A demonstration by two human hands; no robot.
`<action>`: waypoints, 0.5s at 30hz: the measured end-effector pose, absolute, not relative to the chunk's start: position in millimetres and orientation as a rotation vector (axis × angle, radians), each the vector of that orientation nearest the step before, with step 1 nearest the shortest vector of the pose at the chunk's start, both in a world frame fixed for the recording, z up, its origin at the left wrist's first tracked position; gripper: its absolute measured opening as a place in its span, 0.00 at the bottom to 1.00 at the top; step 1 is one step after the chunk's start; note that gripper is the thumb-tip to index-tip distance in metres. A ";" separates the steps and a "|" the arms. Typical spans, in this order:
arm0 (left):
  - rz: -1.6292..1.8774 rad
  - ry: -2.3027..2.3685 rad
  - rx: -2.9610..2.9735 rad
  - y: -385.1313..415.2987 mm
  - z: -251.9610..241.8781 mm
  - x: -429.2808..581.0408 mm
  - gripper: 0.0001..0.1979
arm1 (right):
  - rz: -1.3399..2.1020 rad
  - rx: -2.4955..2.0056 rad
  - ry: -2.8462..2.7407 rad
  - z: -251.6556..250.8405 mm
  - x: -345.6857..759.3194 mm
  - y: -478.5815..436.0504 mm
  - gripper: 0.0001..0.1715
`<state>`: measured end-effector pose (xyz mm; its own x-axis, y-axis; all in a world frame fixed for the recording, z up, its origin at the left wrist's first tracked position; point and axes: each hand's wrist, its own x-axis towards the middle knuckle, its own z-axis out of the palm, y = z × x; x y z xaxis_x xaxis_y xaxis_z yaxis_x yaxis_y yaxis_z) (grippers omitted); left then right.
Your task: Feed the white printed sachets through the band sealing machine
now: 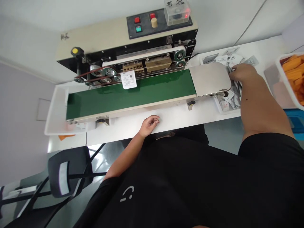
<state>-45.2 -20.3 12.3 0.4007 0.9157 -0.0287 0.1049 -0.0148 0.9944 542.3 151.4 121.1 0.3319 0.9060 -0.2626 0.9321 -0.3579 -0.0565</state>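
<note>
**Right hand (244,73) at the white plastic bin of flat pouches, left hand (149,125) well apart**

The two hands are well apart. The right arm is stretched out to the person's right, and its hand is down among the small, flat silver-and-white pouches (229,96) in the shallow white plastic bin (230,112). Its fingers are bent and touch the pouches around them; whether they are clamped on one cannot be told, as the hand hides its own fingertips.

The left hand rests near the front edge of the white tabletop (175,116), palm turned inward, fingers loosely curled, with nothing visible in them.

The relation that matters is sideways. The pouches lie far to the right of the left hand and directly at the right one, just past the rounded end of the flat, brushed-metal plate (210,79). That plate lies between the bin and the long green conveyor belt (161,88), whose long axis runs left to right in front of the body. The pouches lie at mixed angles, so no single long axis stands out.

One white rectangular pouch with dark print (129,79) is at the belt's far side, its top edge against the cream-and-black machine (99,38) with pulleys. It lies ahead and to the left of the left hand, the nearer one, and far from the right.
</note>
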 end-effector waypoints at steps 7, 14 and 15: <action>0.811 0.993 1.450 -18.7 12.6 -45.3 0.20 | -0.201 2.475 1.454 128.4 542.9 142.4 0.25; 0.815 1.003 1.455 -20.0 9.1 -45.8 0.19 | -0.080 2.720 1.482 137.6 554.6 125.5 0.22; 0.814 1.004 1.457 -20.0 8.7 -45.9 0.19 | -0.066 2.785 1.478 138.7 559.5 121.0 0.22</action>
<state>-45.9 -20.0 8.7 0.3978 0.9160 -0.0513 0.1390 -0.0049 0.9903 559.5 121.0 138.7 0.5597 0.8281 -0.0311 0.8276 -0.5605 -0.0300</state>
